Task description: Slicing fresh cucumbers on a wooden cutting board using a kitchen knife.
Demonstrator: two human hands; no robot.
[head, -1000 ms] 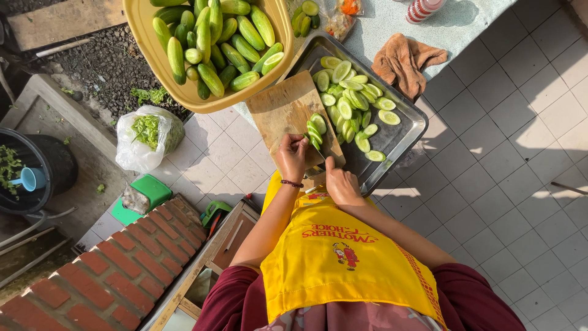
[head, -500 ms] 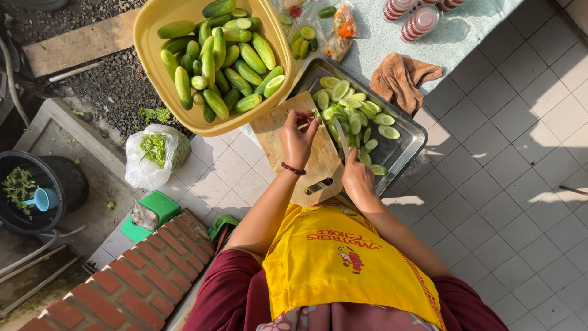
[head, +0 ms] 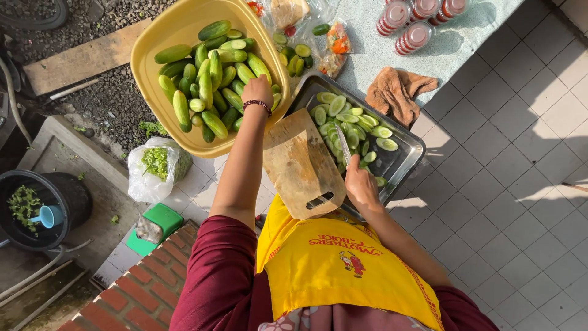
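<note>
left hand [head: 258, 92] | fingers unclear (among cucumbers [head: 208, 79]); right hand [head: 360, 184] | grips knife [head: 343, 144]

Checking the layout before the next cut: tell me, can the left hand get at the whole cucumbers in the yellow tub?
Probably yes: the left hand already rests at the yellow tub rim, among the whole cucumbers, nothing covering them.

Whole green cucumbers [head: 208, 79] piled in yellow basin [head: 153, 43], left hand [head: 257, 91] resting on pile. Knife [head: 343, 144] gripped in right hand [head: 361, 186], blade over sliced cucumber halves [head: 346, 119] in metal tray [head: 411, 160]. Wooden cutting board [head: 303, 165] bare, tilted across tray edge.
</note>
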